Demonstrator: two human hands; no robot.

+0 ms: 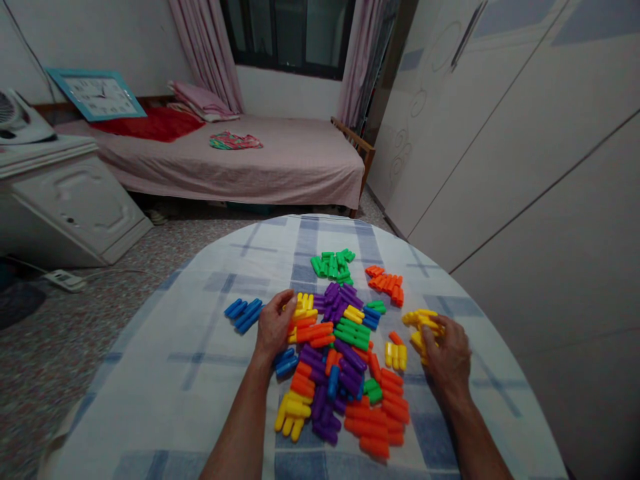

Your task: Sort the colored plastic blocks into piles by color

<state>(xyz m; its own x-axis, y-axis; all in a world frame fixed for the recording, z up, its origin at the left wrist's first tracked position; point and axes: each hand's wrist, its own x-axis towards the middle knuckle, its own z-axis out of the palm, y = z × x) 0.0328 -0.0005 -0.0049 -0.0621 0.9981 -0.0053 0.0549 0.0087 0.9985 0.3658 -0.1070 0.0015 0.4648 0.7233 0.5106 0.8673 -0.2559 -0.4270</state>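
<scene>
Nearest to us are our two forearms, which come up from the bottom edge onto the tabletop (190,373) with its blue checked cloth. Between them lies the near end of the mixed pile (345,360) of plastic blocks: orange ones closest, then yellow, purple and green ones, lying in many directions.

A little further, our left hand (274,327) rests palm down on the left edge of the pile. Its fingers are bent over a small yellow and orange bundle (303,313), and they seem to press or pinch it, but we cannot tell if the bundle is really lifted. Just under the wrist lie some blue blocks (286,363). To the left of this hand, a short way apart, is a separate blue group (243,315); its blocks lie side by side with the long axis pointing up and to the right.

Our right hand (447,357) is at the right side of the pile, curled around a yellow cluster (423,327), which it touches and partly covers. These yellow blocks lie mostly across, left to right. So the yellow cluster belongs to the right hand, and the blue group is nearer to the left one.

Further away sit a green group (333,264) and an orange group (386,283), both beyond the reach of the hands as they are now. Behind the tabletop we see a bed (280,160) and a clock (97,95).
</scene>
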